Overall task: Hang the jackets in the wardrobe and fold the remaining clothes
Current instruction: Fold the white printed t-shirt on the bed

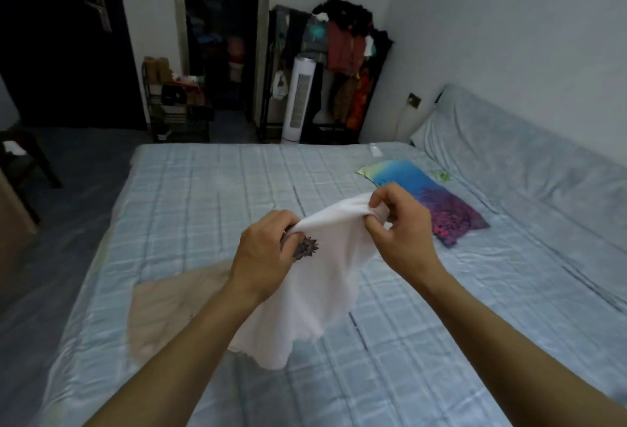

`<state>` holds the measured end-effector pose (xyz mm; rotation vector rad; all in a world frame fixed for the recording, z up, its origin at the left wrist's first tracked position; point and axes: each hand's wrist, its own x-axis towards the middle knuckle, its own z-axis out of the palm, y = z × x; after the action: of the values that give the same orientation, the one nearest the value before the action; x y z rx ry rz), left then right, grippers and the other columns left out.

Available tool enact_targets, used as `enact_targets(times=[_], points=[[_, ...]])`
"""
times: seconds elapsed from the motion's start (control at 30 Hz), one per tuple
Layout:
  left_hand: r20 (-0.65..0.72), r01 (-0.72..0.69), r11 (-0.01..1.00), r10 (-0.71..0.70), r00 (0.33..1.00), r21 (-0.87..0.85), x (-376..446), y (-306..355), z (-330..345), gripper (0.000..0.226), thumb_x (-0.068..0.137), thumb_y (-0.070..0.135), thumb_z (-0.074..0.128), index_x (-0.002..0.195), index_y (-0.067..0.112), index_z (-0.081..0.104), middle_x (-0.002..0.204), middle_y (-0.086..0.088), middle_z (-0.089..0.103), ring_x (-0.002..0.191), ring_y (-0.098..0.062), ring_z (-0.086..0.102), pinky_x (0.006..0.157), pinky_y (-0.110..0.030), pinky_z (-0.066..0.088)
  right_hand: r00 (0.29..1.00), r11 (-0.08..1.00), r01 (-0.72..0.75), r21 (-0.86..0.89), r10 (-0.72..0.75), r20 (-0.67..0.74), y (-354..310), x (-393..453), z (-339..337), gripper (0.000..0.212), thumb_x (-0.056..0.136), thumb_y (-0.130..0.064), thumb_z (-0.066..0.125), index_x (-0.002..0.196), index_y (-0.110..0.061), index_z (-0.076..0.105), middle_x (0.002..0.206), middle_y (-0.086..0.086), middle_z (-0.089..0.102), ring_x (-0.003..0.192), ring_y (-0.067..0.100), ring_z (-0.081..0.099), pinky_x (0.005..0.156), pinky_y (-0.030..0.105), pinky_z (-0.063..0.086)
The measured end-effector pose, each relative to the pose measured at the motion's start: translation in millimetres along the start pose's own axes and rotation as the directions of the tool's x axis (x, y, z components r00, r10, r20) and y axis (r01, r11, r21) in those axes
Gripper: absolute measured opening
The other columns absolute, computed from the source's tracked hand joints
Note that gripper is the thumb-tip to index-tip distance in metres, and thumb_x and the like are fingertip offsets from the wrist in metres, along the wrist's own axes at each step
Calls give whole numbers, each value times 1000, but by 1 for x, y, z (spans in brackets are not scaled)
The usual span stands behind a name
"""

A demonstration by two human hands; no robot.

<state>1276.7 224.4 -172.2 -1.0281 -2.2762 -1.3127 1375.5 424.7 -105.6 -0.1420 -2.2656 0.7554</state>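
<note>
Fabric first: I have the white garment (319, 277) pinched along its top edge at centre frame, left hand (263, 253) and right hand (400, 226) each gripping a bunch above the bed (210, 189). I'd slide both grips outward to find the corners, then lay it flat beside the beige cloth (166, 307).

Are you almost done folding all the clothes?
Not yet. Folded: the colourful garment lying flat on the bed. In hand: the white top, gripped by left hand and right hand. Left: the beige garment, spread unfolded.
</note>
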Motion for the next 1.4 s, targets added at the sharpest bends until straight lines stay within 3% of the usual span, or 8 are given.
enact_targets(times=[0.17,0.47,0.8,0.9,1.07,1.17,1.27,1.4], points=[[17,-19,1000,20,1000,-6,-25,52,5,9,93,10,61,88,18,59,81,7,57,71,-10,50,66,-25,41,999,1000,29,10,-29,28,6,-25,-47,31,75,-2,69,83,-28,53,80,-11,58,74,10,54,60,31,47],[72,6,977,-21,997,212,-73,152,13,8,95,16,59,89,22,59,80,13,54,74,-2,50,66,-15,36,993,988,71,136,-84,89,35,-66,-115,27,81,-4,68,88,-27,56,90,-14,59,84,4,56,70,18,45],[78,139,950,-167,983,279,-130,229,102,5,93,13,62,89,14,62,80,2,59,74,-16,52,68,-30,40,973,986,20,165,-57,223,118,-129,-178,25,81,-4,70,97,-22,63,97,-13,63,81,-4,54,75,5,37],[93,192,951,-220,971,243,-131,227,132,6,93,13,61,88,11,63,79,0,60,74,-19,54,69,-33,41,976,987,-10,157,-25,217,140,-135,-186,26,80,-1,69,98,-20,65,96,-11,65,84,1,55,78,8,38],[123,342,924,-364,923,170,-125,209,202,7,93,13,59,88,13,62,83,-1,62,77,-19,55,71,-31,40,962,990,-126,61,108,249,178,-139,-181,32,81,2,62,106,-18,65,105,-6,67,94,9,59,87,25,45],[272,405,897,-440,856,177,-127,182,237,13,92,17,59,100,18,69,99,2,69,89,-15,61,77,-11,38,878,963,-242,-118,269,396,209,-144,-171,30,86,-7,64,115,-16,65,117,4,64,102,19,61,91,31,47],[450,416,892,-448,772,176,-130,147,250,17,92,18,61,106,19,71,112,0,70,96,-16,63,85,-25,48,695,896,-303,-324,441,568,238,-155,-159,38,88,-21,70,124,-16,60,129,10,56,108,25,59,96,34,45],[484,431,868,-495,722,246,-128,95,250,17,92,19,61,106,17,71,113,-2,70,99,-20,64,89,-31,49,647,862,-361,-356,507,569,261,-168,-139,38,89,-21,71,125,-14,60,131,11,55,113,27,58,99,33,43]])
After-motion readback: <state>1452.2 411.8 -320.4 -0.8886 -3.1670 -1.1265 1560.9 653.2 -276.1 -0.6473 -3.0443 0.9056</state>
